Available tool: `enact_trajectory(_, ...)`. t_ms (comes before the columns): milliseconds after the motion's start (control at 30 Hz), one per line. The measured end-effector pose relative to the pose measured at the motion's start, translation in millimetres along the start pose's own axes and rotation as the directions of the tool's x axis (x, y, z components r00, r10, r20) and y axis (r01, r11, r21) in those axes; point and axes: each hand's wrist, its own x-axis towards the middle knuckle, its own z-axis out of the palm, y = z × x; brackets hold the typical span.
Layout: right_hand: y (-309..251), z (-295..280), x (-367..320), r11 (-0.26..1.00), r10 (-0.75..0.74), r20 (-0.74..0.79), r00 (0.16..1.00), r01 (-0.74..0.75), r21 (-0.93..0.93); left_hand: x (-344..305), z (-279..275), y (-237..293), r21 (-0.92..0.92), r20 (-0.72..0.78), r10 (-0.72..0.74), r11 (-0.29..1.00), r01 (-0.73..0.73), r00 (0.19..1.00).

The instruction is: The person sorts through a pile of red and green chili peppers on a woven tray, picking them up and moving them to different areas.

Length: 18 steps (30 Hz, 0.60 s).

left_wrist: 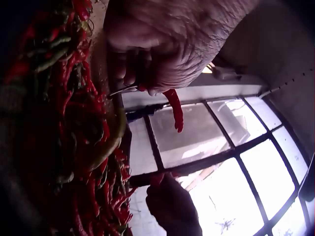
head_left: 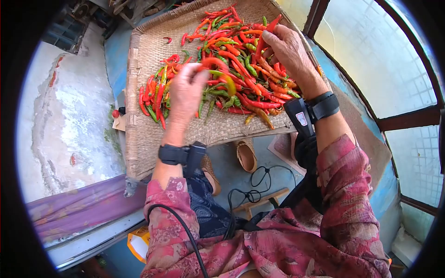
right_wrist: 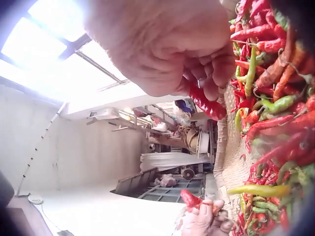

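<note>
Red, orange and green peppers lie heaped in a woven tray. The left hand, somewhat blurred, pinches a red pepper above the heap's left part; a yellow-green pepper shows just beside it. In the left wrist view a red pepper sticks out from under the left hand. The right hand grips a red pepper over the heap's right side. This pepper also shows below the right hand in the right wrist view.
Framed windows stand on the right, a worn wall on the left. Below the tray are shoes, a black cable and a wooden piece. Purple cloth hangs at lower left.
</note>
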Motion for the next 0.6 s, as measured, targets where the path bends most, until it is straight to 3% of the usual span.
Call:
enact_trajectory(100, 6, 4, 0, 1.000, -0.001, 0.080, 0.997, -0.001, 0.025, 8, -42, -24, -0.256, -0.050, -0.181, 0.953, 0.163, 0.982)
enact_trajectory(133, 4, 7, 0, 1.000, -0.026, 0.121, 0.992, 0.024, 0.017, 6, -44, -28, -0.254, -0.058, -0.180, 0.954, 0.160, 0.982)
enact_trajectory(233, -4, 15, -5, 0.998, 0.057, 0.198, 0.979, -0.053, -0.028, -1, -45, -29, -0.370, 0.052, -0.270, 0.889, 0.270, 0.961)
enact_trajectory(300, -18, 26, -16, 0.994, 0.039, 0.319, 0.947, -0.070, 0.083, -4, -33, -24, -0.412, 0.103, -0.268, 0.865, 0.286, 0.958)
enact_trajectory(367, -19, 37, -19, 0.993, -0.110, 0.427, 0.898, 0.115, 0.015, -1, -33, -13, -0.387, 0.098, -0.264, 0.878, 0.281, 0.960)
enact_trajectory(500, -29, 41, -22, 0.999, 0.018, 0.453, 0.891, 0.006, -0.051, 12, -65, -23, -0.052, -0.215, -0.168, 0.986, 0.160, 0.962)
enact_trajectory(567, -19, 43, -18, 0.997, -0.066, 0.366, 0.928, 0.071, -0.001, 13, -88, -44, 0.347, -0.361, -0.005, 0.928, 0.139, 0.932)
enact_trajectory(600, -21, 40, -18, 1.000, -0.021, 0.340, 0.940, 0.015, 0.022, 11, -89, -50, 0.349, -0.359, -0.004, 0.927, 0.138, 0.933)
